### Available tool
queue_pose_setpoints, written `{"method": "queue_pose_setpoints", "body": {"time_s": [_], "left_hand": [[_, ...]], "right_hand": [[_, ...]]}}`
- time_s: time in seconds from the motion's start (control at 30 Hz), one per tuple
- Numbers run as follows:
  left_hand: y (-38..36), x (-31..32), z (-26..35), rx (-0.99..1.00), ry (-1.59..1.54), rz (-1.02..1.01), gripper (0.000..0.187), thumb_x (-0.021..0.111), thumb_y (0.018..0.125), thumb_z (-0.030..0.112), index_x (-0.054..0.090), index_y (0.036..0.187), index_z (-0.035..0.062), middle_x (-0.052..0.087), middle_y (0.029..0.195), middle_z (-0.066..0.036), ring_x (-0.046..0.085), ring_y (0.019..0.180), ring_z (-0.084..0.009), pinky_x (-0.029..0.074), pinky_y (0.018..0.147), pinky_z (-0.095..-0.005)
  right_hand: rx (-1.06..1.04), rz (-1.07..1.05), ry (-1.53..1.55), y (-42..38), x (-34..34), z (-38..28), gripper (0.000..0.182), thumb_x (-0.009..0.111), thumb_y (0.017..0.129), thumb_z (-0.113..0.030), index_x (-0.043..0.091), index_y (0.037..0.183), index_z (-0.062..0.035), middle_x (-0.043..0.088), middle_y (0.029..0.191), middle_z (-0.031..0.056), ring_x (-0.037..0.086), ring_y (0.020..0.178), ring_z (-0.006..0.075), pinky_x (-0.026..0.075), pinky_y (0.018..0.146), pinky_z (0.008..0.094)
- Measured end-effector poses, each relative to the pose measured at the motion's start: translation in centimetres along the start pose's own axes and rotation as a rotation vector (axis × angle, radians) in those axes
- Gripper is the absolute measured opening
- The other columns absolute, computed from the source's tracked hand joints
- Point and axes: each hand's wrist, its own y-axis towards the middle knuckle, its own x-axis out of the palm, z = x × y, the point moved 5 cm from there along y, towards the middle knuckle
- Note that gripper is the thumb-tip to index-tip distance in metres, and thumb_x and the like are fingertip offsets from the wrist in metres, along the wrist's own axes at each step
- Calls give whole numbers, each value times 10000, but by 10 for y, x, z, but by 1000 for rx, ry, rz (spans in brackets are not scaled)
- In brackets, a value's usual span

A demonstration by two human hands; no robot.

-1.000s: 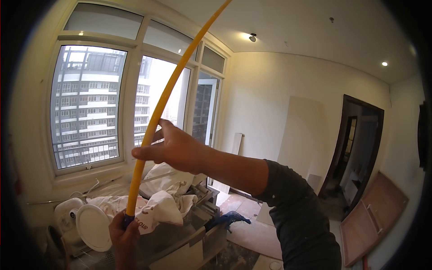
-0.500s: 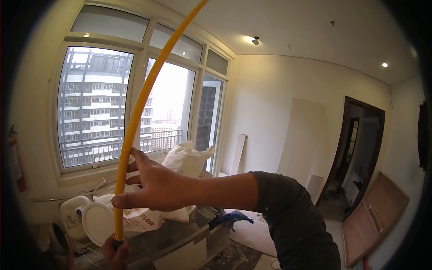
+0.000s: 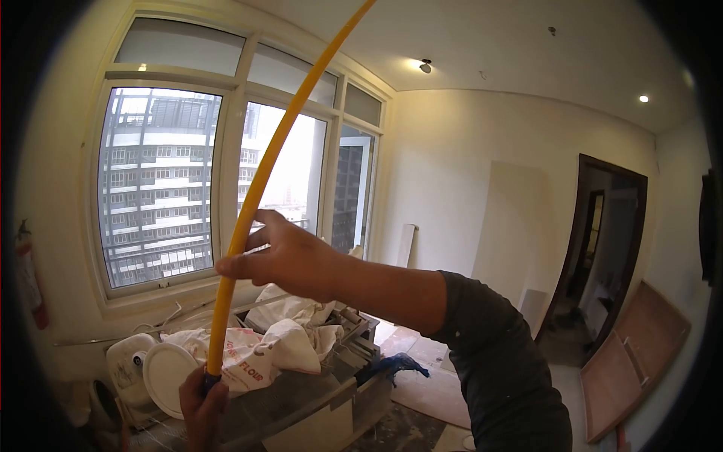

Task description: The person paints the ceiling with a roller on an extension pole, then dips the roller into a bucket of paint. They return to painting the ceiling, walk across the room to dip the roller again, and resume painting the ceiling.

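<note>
A long yellow pipe (image 3: 280, 139) rises from low on the left, bending to the upper right and out of the top of the view. My right hand (image 3: 290, 256) reaches across from the right in a dark sleeve. Its thumb lies against the front of the pipe, with the fingers curled behind it. Lower down, my left hand (image 3: 202, 399) is closed round the pipe's bottom end, where a dark blue piece (image 3: 212, 380) shows between the fingers. Exactly how that piece joins the pipe is hidden.
White flour sacks (image 3: 248, 361), a round white lid (image 3: 167, 380) and a white jug (image 3: 124, 361) lie heaped below the window (image 3: 160, 188). Blue plastic (image 3: 395, 366) hangs off the pile. Wooden panels (image 3: 633, 361) lean by the dark-framed doorway (image 3: 591, 256).
The pipe has shifted right and leans further to the right. My right hand has risen, and its fingers have drawn in closer on the pipe. My left hand has moved slightly up and right.
</note>
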Motion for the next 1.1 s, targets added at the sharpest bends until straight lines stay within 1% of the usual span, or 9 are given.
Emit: {"method": "queue_pose_setpoints", "body": {"time_s": [0.2, 0.33, 0.37, 0.47, 0.5, 0.63, 0.73, 0.9, 1.1], "left_hand": [[41, 46, 7, 22, 26, -64, 327, 640, 874, 95, 586, 1163, -49, 500, 648, 9, 420, 455, -44, 334, 398, -206], [69, 83, 9, 18, 21, -115, 301, 628, 905, 104, 587, 1162, -46, 514, 657, 14, 435, 471, -38, 348, 416, -201], [77, 92, 6, 6, 13, -129, 308, 636, 912, 119, 587, 1166, -47, 526, 663, 17, 448, 488, -32, 359, 427, -197], [101, 117, -7, 1, 1, -149, 308, 647, 922, 138, 593, 1168, -40, 538, 677, 15, 458, 497, -25, 369, 438, -189], [110, 127, -10, 0, 15, -150, 305, 647, 922, 138, 594, 1166, -38, 537, 675, 14, 459, 494, -26, 369, 438, -189], [143, 169, -18, -18, 24, -175, 300, 652, 930, 154, 595, 1154, -38, 534, 670, 12, 458, 491, -26, 355, 429, -193], [168, 202, -26, -21, 38, -205, 297, 657, 932, 165, 599, 1144, -34, 527, 665, 19, 450, 489, -25, 346, 424, -196], [209, 256, -47, -38, 52, -216, 276, 664, 934, 185, 613, 1114, -19, 512, 654, 33, 438, 478, -22, 346, 421, -196], [248, 320, -76, -42, 48, -257, 227, 663, 937, 212, 626, 1021, 5, 514, 649, 36, 451, 474, -23, 361, 422, -196]], "right_hand": [[-1, 171, 140, 18, -48, 29, 1036, 809, 791, -423, 218, 1437, 131, 592, 1181, 223, 618, 1096, 281, 544, 888, 369], [6, 276, 218, 24, -90, 47, 934, 816, 791, -374, 302, 1403, 110, 603, 1140, 173, 624, 1053, 250, 536, 881, 392], [-13, 282, 240, 22, -100, 50, 857, 797, 814, -358, 340, 1380, 95, 609, 1130, 167, 619, 1049, 243, 535, 874, 395], [1, 333, 243, 25, -131, 62, 801, 780, 835, -347, 360, 1362, 87, 608, 1131, 165, 606, 1072, 244, 524, 895, 402], [-14, 358, 234, 26, -143, 69, 690, 762, 849, -364, 441, 1296, 53, 611, 1107, 150, 605, 1053, 239, 510, 904, 402], [-18, 420, 201, 32, -192, 89, 528, 735, 862, -399, 541, 1168, -16, 612, 1016, 117, 616, 976, 228, 501, 888, 391], [-52, 488, 195, 35, -232, 105, 622, 795, 802, -388, 537, 1124, 78, 628, 983, 171, 652, 946, 269, 573, 831, 383], [-54, 537, 201, 34, -289, 134, 556, 783, 811, -369, 547, 1108, 38, 606, 996, 144, 627, 949, 245, 562, 851, 400], [-36, 627, 249, 25, -351, 170, 546, 770, 832, -368, 541, 1124, 34, 592, 1002, 127, 623, 952, 235, 558, 878, 388]]}}
